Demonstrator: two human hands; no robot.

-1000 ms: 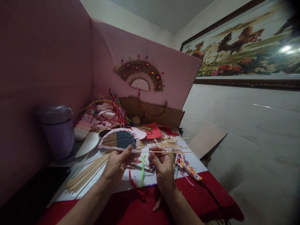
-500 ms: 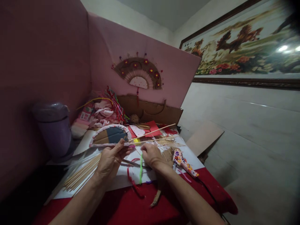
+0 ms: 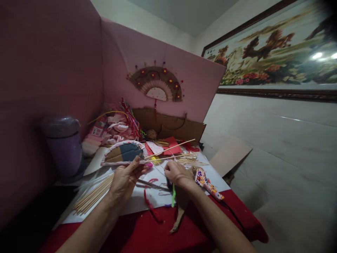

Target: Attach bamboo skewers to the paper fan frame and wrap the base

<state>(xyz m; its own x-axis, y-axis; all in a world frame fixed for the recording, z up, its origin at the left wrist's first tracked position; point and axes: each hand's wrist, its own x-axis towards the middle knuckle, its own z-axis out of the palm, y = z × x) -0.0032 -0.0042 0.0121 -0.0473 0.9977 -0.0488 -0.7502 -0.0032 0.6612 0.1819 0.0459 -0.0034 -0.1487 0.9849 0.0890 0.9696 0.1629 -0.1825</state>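
Head cam: L hand [image 3: 127,177] was clamped on half-round cardboard panel [image 3: 130,153], over white sheet [image 3: 131,200]; two thin sticks [image 3: 170,149] jutted from panel's right end. R hand [image 3: 179,174] curled nr green pipe cleaner [image 3: 173,196]; couldn't tell if gripping.

Half-round cardboard piece [image 3: 126,154], part blue, pale-edged, two thin sticks [image 3: 181,144] splayed rightward

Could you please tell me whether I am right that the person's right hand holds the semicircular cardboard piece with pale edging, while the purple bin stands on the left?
Not quite: the head view shows the left hand holding the semicircular cardboard piece with pale edging; the purple bin stands on the left.
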